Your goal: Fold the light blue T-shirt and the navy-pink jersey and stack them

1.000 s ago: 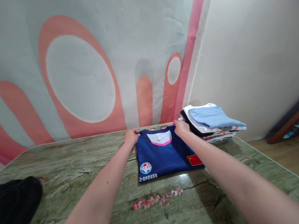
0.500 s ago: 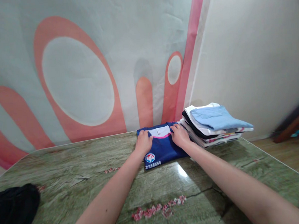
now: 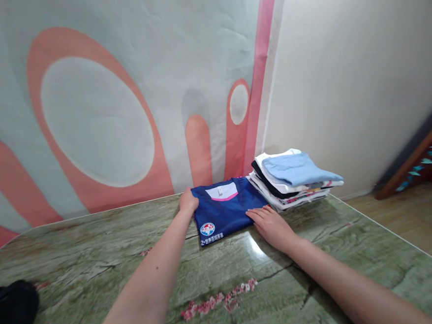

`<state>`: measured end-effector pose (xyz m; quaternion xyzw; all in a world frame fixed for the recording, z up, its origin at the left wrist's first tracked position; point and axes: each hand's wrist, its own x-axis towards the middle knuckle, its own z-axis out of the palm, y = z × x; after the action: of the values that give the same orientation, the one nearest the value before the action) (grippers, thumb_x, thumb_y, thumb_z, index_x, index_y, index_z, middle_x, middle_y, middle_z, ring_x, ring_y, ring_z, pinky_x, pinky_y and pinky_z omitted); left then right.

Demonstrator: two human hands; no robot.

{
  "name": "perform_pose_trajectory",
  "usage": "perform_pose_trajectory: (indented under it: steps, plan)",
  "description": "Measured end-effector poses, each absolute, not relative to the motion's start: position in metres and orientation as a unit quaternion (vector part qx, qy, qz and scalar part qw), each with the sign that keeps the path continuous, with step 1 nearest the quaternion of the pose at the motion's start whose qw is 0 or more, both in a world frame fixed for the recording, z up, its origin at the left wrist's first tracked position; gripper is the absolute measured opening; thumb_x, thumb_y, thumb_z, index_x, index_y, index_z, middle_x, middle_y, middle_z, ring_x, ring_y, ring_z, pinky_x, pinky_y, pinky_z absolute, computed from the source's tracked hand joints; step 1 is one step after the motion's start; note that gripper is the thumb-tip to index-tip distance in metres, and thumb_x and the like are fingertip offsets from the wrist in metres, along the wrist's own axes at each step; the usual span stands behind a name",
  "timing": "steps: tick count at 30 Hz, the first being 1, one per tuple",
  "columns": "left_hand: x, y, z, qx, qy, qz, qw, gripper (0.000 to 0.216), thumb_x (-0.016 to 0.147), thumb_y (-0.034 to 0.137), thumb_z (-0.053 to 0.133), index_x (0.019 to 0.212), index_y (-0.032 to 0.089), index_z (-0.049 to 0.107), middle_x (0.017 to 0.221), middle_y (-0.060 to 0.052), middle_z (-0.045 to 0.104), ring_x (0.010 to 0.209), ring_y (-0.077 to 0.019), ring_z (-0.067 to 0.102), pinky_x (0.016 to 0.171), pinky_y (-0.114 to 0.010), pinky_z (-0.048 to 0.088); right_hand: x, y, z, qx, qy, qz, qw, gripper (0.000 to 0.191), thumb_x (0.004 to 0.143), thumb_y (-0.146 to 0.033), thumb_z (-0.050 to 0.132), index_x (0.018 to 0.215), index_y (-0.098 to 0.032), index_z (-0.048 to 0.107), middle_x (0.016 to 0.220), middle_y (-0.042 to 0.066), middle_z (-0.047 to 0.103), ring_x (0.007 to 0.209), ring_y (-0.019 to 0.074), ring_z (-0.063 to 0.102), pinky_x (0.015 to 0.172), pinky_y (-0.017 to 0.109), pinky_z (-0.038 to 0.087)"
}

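Note:
A folded navy T-shirt [image 3: 227, 214] with a white inner neck, pink neckline trim and a round badge lies flat on the table near the wall. At its far left corner, my left hand [image 3: 188, 202] is closed with curled fingers on the shirt's edge; its fingertips are partly hidden. My right hand [image 3: 272, 226] rests on the near right part of the shirt, fingers stretched out flat. Right beside the shirt rises a stack of folded clothes [image 3: 278, 202], topped by a light blue garment [image 3: 298, 168].
The green marble-patterned table [image 3: 109, 278] has printed pink flowers and ends at a wall [image 3: 166, 86] with orange shapes. Some black cloth [image 3: 14, 314] lies at the near left. Past the table's right edge is wooden floor [image 3: 408, 212].
My left hand has gone from the neckline to the shirt's far left corner. My right hand has moved from the neckline down to the near right part. The view has turned slightly right.

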<state>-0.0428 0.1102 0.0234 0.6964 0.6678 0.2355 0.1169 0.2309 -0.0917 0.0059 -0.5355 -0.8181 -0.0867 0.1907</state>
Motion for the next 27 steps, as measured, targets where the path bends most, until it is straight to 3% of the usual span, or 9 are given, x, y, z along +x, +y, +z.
perform_pose_trajectory:
  steps: [5,9,13,16,21,27]
  plan:
    - [-0.031,0.116,0.027,0.711,0.648,0.251,0.109,0.045,0.082,0.008,0.053,0.127,0.011,0.051,0.121,-0.014,0.064,0.113,-0.0224,0.059,0.093,-0.028,0.043,0.23,-0.089,0.005,-0.551,-0.812,-0.106,0.162,0.047,0.089,-0.009,0.043,0.134,-0.017,0.051,0.133,0.01,0.058,0.12,0.0231,0.052,0.101,0.04,0.04]
    - [-0.021,0.101,0.038,0.721,0.638,0.261,0.075,0.046,0.087,0.009,0.047,0.133,0.004,0.044,0.131,-0.021,0.052,0.125,-0.0264,0.048,0.105,-0.035,0.033,0.232,-0.093,0.007,-0.571,-0.798,-0.104,0.163,0.049,0.087,-0.006,0.041,0.134,-0.018,0.052,0.134,0.01,0.056,0.119,0.023,0.053,0.1,0.04,0.04]
    - [0.001,0.052,0.034,0.811,0.542,0.209,0.069,0.045,0.09,0.033,0.053,0.133,0.02,0.049,0.144,-0.011,0.043,0.138,-0.0267,0.032,0.111,-0.04,0.029,0.228,-0.096,0.005,-0.567,-0.794,-0.092,0.196,0.042,0.092,-0.018,0.044,0.133,-0.02,0.053,0.137,0.009,0.054,0.125,0.025,0.048,0.105,0.044,0.035]
    - [0.013,0.007,0.018,0.881,0.455,0.111,0.072,0.059,0.092,0.058,0.039,0.141,0.026,0.041,0.153,-0.009,0.032,0.142,-0.0319,0.02,0.111,-0.057,0.022,0.226,-0.095,-0.003,-0.57,-0.791,-0.072,0.211,0.045,0.094,-0.031,0.046,0.137,-0.02,0.048,0.141,0.009,0.05,0.129,0.0264,0.044,0.106,0.046,0.035]
    - [0.011,-0.026,0.005,0.891,0.443,0.095,0.035,0.065,0.094,0.062,0.014,0.148,0.028,0.029,0.157,-0.006,0.02,0.145,-0.0266,0.012,0.114,-0.058,0.01,0.227,-0.092,-0.011,-0.567,-0.796,-0.057,0.204,0.048,0.095,-0.036,0.043,0.14,-0.019,0.046,0.141,0.01,0.049,0.131,0.0263,0.043,0.107,0.047,0.035]
    - [0.004,-0.028,0.014,0.894,0.436,0.083,0.053,0.069,0.092,0.066,0.016,0.149,0.028,0.028,0.157,-0.006,0.02,0.145,-0.0276,0.011,0.114,-0.056,0.01,0.226,-0.095,-0.006,-0.565,-0.797,-0.059,0.203,0.046,0.095,-0.033,0.042,0.139,-0.019,0.046,0.14,0.01,0.051,0.132,0.0256,0.042,0.107,0.047,0.035]
